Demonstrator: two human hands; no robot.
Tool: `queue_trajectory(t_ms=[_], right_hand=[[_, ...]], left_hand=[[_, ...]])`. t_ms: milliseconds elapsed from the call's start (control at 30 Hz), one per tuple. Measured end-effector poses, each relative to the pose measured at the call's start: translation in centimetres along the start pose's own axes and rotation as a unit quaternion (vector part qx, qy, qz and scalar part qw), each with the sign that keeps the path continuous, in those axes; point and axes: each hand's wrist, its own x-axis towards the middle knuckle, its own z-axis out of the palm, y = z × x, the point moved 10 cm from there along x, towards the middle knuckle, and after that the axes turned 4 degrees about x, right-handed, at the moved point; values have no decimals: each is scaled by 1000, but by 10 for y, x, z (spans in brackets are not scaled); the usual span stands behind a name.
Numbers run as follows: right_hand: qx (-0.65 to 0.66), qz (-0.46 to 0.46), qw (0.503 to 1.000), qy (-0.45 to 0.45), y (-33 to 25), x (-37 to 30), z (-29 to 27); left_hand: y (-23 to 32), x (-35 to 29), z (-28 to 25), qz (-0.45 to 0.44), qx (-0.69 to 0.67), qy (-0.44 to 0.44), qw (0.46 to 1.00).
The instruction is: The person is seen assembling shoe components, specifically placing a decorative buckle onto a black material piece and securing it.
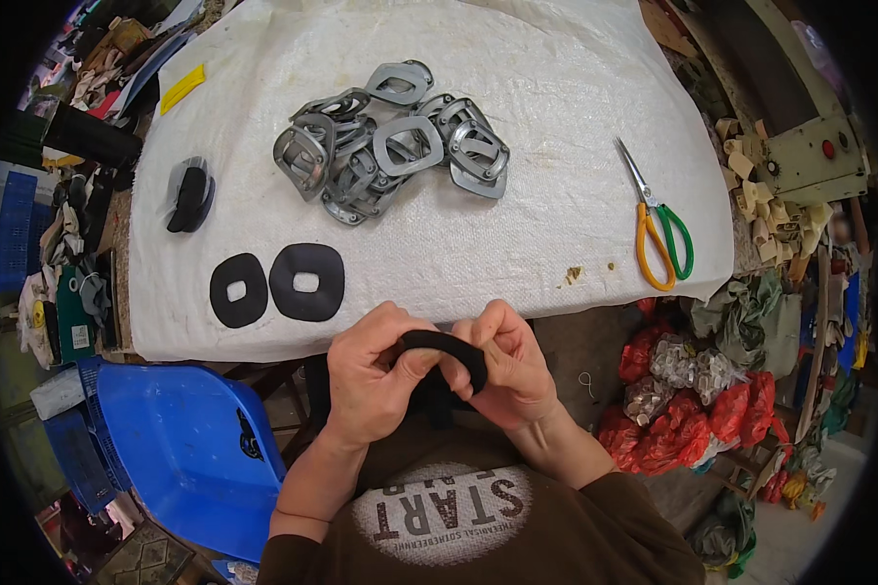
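Probably light and pliable, the curved black pad (447, 343) sits pinched by left hand (373, 369) and right hand (519, 369) (rim likely best hold).

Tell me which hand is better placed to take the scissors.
Probably the right hand: it is nearer the scissors, whose handles lie on the near side, though it would first have to release the black pad.

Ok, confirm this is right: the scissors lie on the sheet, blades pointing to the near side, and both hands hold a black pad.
Not quite: in the head view, the scissors do lie on the sheet, but their blades point to the far side. The left hand and right hand do hold a black pad.
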Motion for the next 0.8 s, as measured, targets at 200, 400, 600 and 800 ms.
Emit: queue_trajectory(t_ms=[200,400,600,800], right_hand=[[13,25,999,-24,1,1,-2],[-141,6,990,8,-20,3,-6],[-259,-18,966,12,-25,1,-4],[-148,-10,987,59,-14,1,-7]], left_hand=[[15,2,4,56,53,-15,997],[2,4,5,-59,-101,-17,993],[2,3,3,-45,113,-57,991],[24,2,2,78,133,-4,988]])
